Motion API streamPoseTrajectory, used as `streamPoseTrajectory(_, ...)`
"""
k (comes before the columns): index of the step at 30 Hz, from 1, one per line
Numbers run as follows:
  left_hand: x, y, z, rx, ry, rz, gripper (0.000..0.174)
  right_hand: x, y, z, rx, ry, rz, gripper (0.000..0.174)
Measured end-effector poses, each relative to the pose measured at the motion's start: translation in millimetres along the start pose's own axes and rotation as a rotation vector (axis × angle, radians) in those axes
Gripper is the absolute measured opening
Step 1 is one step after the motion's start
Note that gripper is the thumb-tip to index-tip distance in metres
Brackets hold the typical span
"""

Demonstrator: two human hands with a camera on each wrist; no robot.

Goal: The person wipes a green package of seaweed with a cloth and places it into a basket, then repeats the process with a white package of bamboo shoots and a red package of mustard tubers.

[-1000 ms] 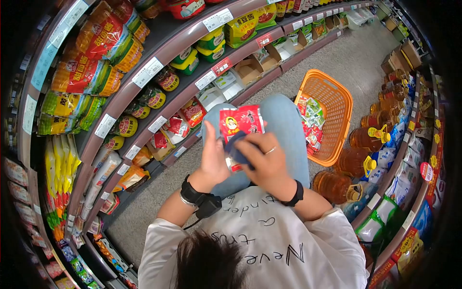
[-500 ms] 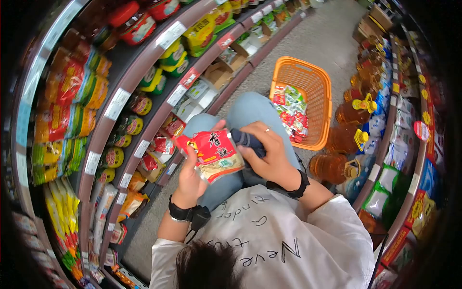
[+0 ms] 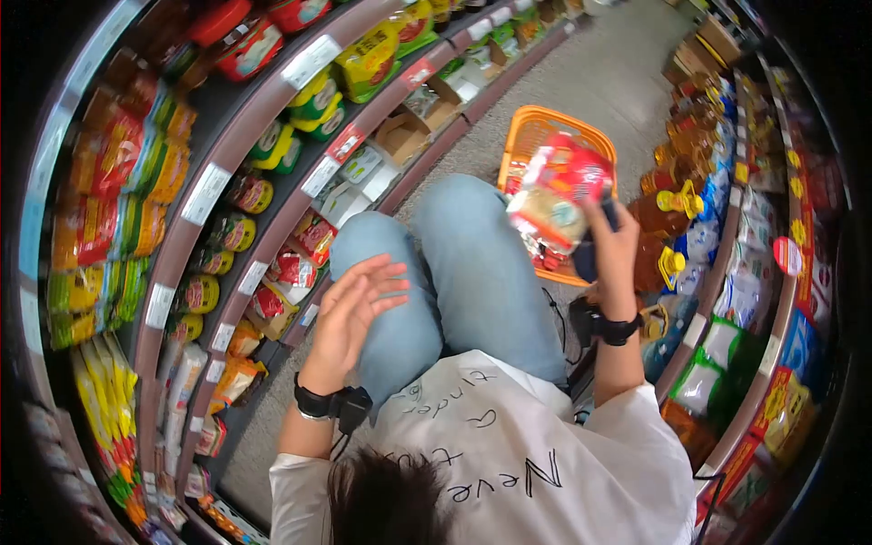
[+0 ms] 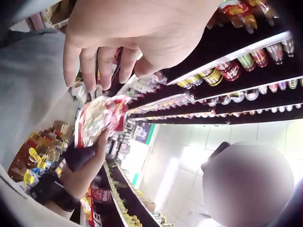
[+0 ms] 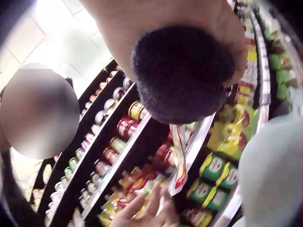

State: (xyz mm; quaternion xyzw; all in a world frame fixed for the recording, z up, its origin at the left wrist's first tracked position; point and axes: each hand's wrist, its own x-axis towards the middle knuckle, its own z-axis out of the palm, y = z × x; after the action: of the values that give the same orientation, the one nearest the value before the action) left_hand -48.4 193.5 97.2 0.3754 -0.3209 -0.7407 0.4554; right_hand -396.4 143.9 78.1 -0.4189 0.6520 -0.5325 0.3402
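Note:
My right hand (image 3: pixel 618 250) holds a red printed food packet (image 3: pixel 565 186) with a clear window showing pale contents. A rolled dark cloth (image 3: pixel 585 262) is in the same hand, against the packet's near edge. The packet is over the orange basket (image 3: pixel 530 123) and overlaps its opening in the head view. Small red and green packets lie in the basket, partly hidden. My left hand (image 3: pixel 350 313) is raised above the left knee, fingers spread and holding nothing. In the right wrist view the dark cloth (image 5: pixel 182 75) covers much of the palm, with the packet's edge (image 5: pixel 179 163) beyond it.
Shelves with jars (image 3: pixel 238 232), sauce pouches (image 3: pixel 127 173) and price tags curve along the left. Large oil bottles (image 3: pixel 649 259) stand on the floor to the right of the basket. The person's knees (image 3: pixel 463 218) are between the left shelves and the basket.
My right hand has carried the packet and dark cloth from over the lap rightward to the basket. My left hand has let go of the packet and stayed above the left knee.

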Motion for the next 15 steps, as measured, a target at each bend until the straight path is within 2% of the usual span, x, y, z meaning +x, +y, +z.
streamPoseTrajectory(2, -9.5, 1.2, -19.0, 0.003, 0.106, 0.036, 0.043, 26.2, 26.9, -19.0, -0.067, 0.058, 0.005, 0.024)
streamPoseTrajectory(5, -29.7, 0.5, -37.8, -0.079, 0.227, 0.053, 0.04, 57.9, 92.1, -36.0, 0.02, 0.007, 0.281, 0.02)
streamPoseTrajectory(7, -46.2, -3.1, -48.2, -0.128, 0.281, 0.086, 0.038, 69.4, 120.7, -34.3, 0.044, -0.029, 0.438, 0.028)
streamPoseTrajectory(8, -52.7, -4.5, -52.9, -0.137, 0.306, 0.111, 0.038, 80.9, 148.7, -39.8, 0.217, -0.137, 0.493, 0.032)
streamPoseTrajectory(10, -67.2, -6.4, -58.8, -0.155, 0.341, 0.147, 0.038, 89.7, 160.3, -24.8, 0.385, -0.177, 0.617, 0.032)
streamPoseTrajectory(12, -78.3, -6.2, -60.5, -0.167, 0.41, 0.172, 0.039, 114.0, 208.8, -24.2, 0.279, -0.099, 0.637, 0.03)
streamPoseTrajectory(15, -94.5, -10.7, -65.5, -0.206, 0.466, 0.208, 0.038, 123.1, 267.7, -28.0, 0.25, -0.151, 0.696, 0.029)
